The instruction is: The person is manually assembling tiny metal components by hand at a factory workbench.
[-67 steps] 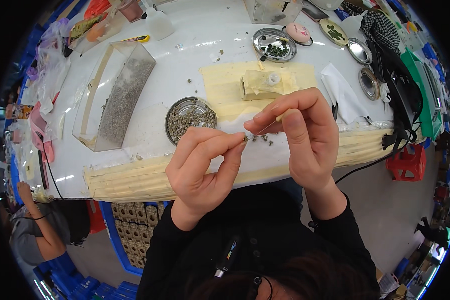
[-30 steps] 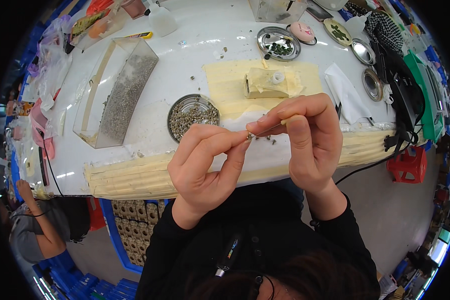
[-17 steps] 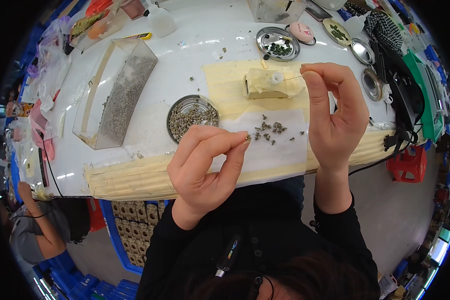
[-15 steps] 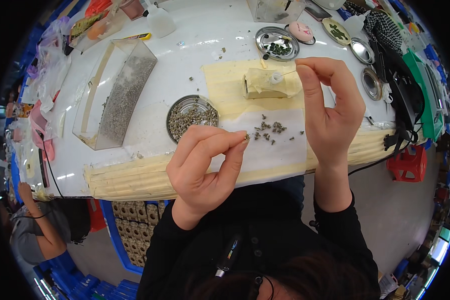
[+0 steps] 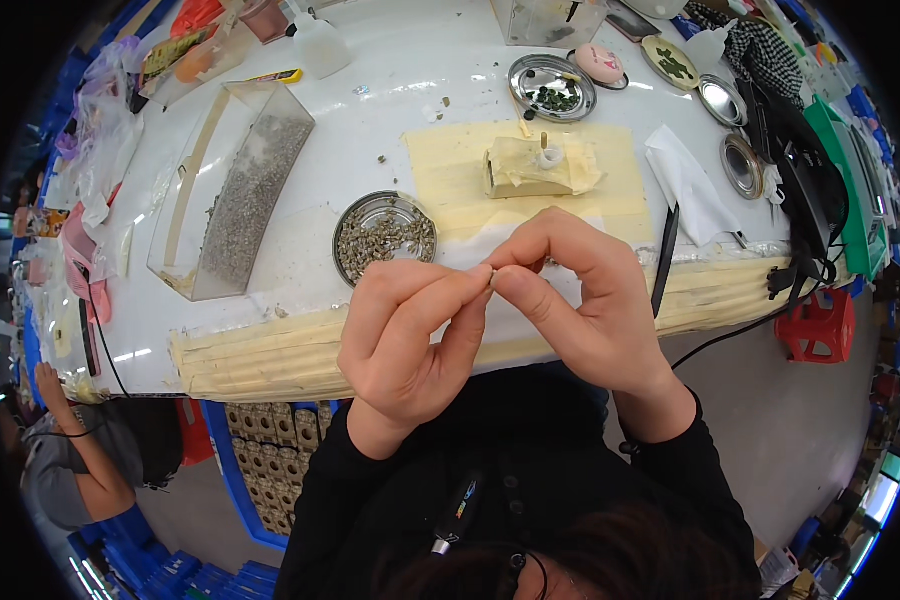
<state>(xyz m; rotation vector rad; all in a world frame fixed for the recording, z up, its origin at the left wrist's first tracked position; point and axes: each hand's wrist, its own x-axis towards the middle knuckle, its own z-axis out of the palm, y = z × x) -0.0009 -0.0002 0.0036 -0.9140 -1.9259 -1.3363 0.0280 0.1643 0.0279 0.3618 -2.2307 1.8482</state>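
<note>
In front of me, above the table's near edge, my left hand (image 5: 405, 345) pinches a tiny greenish-grey part (image 5: 492, 276) between thumb and forefinger. The fingertips of my right hand (image 5: 590, 305) meet it there, closed at the same part; most of it is hidden by fingers. Just left of them, a round metal dish (image 5: 342, 215) holds many small parts (image 5: 390, 235). Beyond my right hand stands a tape-wrapped block (image 5: 540, 182) with a small white cup (image 5: 550, 157) on top. A short thin stick (image 5: 544, 141) stands upright at the cup.
A clear bin (image 5: 185, 215) of small grey pieces lies tilted at left. At back right is a metal dish with dark green pieces (image 5: 557, 99). White tissue (image 5: 685, 180) and a black-handled tool (image 5: 666, 262) lie right of my right hand. Another person's arm (image 5: 85, 445) shows far left.
My right hand has let go of the thin stick, which now stands at the white cup. It has come down and left to meet my left hand, which has hardly moved.
</note>
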